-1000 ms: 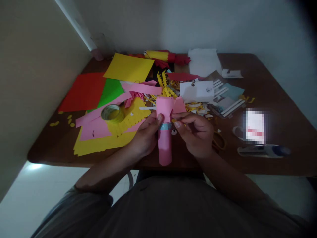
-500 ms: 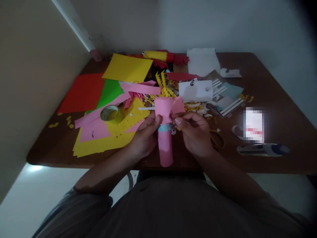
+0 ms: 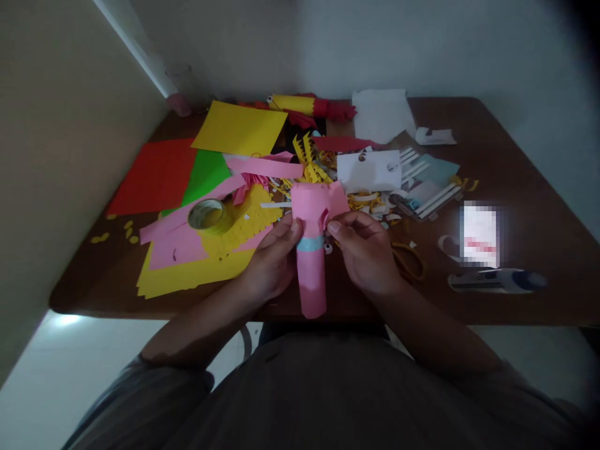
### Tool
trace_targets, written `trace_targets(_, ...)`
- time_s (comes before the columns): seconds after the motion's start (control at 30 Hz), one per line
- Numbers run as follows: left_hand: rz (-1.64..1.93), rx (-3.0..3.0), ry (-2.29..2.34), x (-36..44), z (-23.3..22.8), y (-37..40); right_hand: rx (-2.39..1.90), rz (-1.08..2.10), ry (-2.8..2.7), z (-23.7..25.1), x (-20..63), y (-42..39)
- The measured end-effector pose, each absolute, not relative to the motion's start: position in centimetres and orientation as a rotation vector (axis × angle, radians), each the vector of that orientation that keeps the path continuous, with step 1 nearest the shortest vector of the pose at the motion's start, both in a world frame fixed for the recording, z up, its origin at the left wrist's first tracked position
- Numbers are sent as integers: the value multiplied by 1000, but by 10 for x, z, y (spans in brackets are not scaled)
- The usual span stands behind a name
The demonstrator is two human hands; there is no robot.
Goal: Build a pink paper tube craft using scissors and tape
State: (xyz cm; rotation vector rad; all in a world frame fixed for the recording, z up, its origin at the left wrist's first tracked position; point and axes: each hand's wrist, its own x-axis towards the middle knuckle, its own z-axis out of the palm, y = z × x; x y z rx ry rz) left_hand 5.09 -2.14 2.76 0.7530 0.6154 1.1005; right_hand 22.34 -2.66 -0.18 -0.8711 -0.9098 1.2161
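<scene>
A pink paper tube (image 3: 311, 281) with a light blue band round its middle is held up over the table's front edge. My left hand (image 3: 277, 253) grips its left side near the band, thumb in front. On the other side my right hand (image 3: 365, 250) pinches a small flap at the edge of a cut in the tube's upper part. Behind the tube lies a pink paper piece (image 3: 338, 196). A small googly eye (image 3: 328, 249) shows between the tube and my right hand.
Left of my hands, a tape roll (image 3: 207, 217) sits on yellow and pink sheets (image 3: 187, 275). Scissors with yellow handles (image 3: 412, 261) and a white-and-blue glue pen (image 3: 497, 281) are at right. Behind lie paper scraps (image 3: 365, 201) and a yellow-and-red paper fish (image 3: 300, 105).
The tube has turned slightly, so the cut on its upper right shows wider. My right hand has shifted a little left and down along the flap.
</scene>
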Motion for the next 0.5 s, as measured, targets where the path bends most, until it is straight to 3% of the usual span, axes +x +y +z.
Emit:
trace_targets(0.13, 1084, 751, 624, 50, 31, -22, -834, 1232, -956, -2, 224, -27)
trace_targets(0.33, 1088, 737, 651, 52, 35, -22, -721, 710, -1197, 8, 226, -30)
trace_targets(0.5, 1074, 723, 634, 55, 37, -23, -684, 642, -1309, 10, 230, -34)
